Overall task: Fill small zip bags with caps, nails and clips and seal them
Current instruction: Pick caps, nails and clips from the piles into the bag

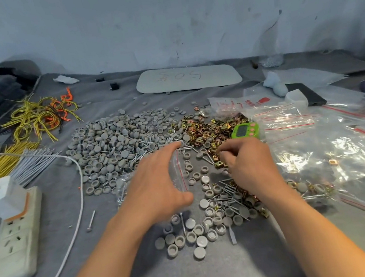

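Note:
A big heap of grey caps [112,146] lies at centre left, with nails [145,148] along its right side and a pile of brass clips [213,129] to the right. My left hand [157,184] holds a small clear zip bag [178,171] with a red seal line, thumb and fingers spread around its mouth. My right hand [248,164] has its fingers curled, pinching at brass clips near the pile's front edge. Loose caps, nails and clips [213,216] are scattered in front of both hands.
A green timer [245,130] stands behind my right hand. Filled and empty zip bags [318,147] cover the right side. At left lie a power strip [14,234] with a white charger and cable, and bundles of yellow wire ties [33,119]. A white tray [188,77] rests by the wall.

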Motion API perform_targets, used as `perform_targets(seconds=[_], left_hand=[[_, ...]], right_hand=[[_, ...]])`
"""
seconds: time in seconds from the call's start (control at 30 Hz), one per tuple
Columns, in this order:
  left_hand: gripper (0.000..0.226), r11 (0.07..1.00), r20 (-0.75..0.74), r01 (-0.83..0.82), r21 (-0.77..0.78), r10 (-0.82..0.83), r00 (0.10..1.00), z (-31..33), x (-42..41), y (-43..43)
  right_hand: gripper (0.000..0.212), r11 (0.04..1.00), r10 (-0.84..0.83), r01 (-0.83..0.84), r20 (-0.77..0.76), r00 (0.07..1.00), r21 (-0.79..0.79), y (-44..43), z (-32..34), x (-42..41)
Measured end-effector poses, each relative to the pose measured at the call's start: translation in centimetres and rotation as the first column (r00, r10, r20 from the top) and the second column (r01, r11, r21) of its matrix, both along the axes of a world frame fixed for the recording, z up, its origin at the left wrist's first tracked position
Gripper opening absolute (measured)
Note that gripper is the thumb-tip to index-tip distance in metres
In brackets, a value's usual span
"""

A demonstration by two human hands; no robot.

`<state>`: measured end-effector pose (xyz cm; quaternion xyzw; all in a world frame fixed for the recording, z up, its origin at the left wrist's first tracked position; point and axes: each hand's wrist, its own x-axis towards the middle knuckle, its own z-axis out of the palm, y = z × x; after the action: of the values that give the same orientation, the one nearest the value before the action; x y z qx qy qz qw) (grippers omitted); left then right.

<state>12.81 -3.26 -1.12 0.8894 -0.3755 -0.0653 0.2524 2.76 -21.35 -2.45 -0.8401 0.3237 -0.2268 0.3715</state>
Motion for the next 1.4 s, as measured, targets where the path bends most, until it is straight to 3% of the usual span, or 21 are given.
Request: perform_targets(seconds=[0.07, 0.17, 0.23, 0.33, 0.47, 0.6, 0.87, 0.97, 1.23, 1.4], left_hand=[[0.107, 0.996, 0.035, 0.024, -0.089, -0.021, 0.999, 0.3, -0.5, -0.1], [0.081, 0.96, 0.045, 0.03, -0.279, -0.018, 0.999, 0.6, -1.3, -0.6], [0.061, 0.933, 0.035, 0.025, -0.359, -0.013, 0.999, 0.7, -1.4, -0.8], [0.037, 0.911, -0.031, 0.038, -0.41, -0.055, 0.998, 1.0, -1.2, -0.9], [0.026, 0.876, -0.15, 0.022, -0.481, -0.107, 0.983, 1.0, -1.1, -0.6], [0.024, 0.85, -0.2, -0.031, -0.526, -0.088, 0.976, 1.2, -1.3, -0.4], [0.026, 0.82, -0.302, -0.042, -0.571, -0.162, 0.939, 1.3, -1.0, 0.0], [0.024, 0.804, -0.322, -0.059, -0.591, -0.168, 0.932, 1.3, -1.0, 0.1], [0.024, 0.849, -0.23, -0.077, -0.523, -0.053, 0.972, 1.6, -0.6, 1.4], [0.025, 0.858, -0.294, -0.079, -0.508, -0.086, 0.952, 1.7, -0.8, 1.6]], right_hand=[[0.015, 0.984, 0.025, -0.04, 0.082, 0.996, 0.176, 0.7, 0.3, 0.0], [0.017, 0.841, 0.065, -0.203, 0.279, 0.958, 0.501, 1.8, 1.0, -0.4], [0.017, 0.761, 0.091, -0.279, 0.33, 0.939, 0.585, 2.6, 1.4, -0.6], [0.017, 0.685, 0.11, -0.332, 0.359, 0.927, 0.648, 3.1, 1.8, -0.8], [0.022, 0.619, 0.111, -0.356, 0.371, 0.922, 0.7, 3.3, 2.3, -0.8], [0.022, 0.619, 0.113, -0.363, 0.379, 0.919, 0.696, 3.5, 2.4, -0.7], [0.031, 0.457, -0.024, -0.369, 0.426, 0.905, 0.809, 5.3, 2.2, 0.0], [0.035, 0.474, -0.021, -0.356, 0.415, 0.91, 0.805, 5.7, 2.3, -0.2], [0.012, 0.588, 0.081, -0.358, 0.388, 0.918, 0.725, 6.2, 2.8, -0.1], [0.019, 0.596, 0.114, -0.326, 0.325, 0.939, 0.734, 5.8, 3.5, 0.0]])
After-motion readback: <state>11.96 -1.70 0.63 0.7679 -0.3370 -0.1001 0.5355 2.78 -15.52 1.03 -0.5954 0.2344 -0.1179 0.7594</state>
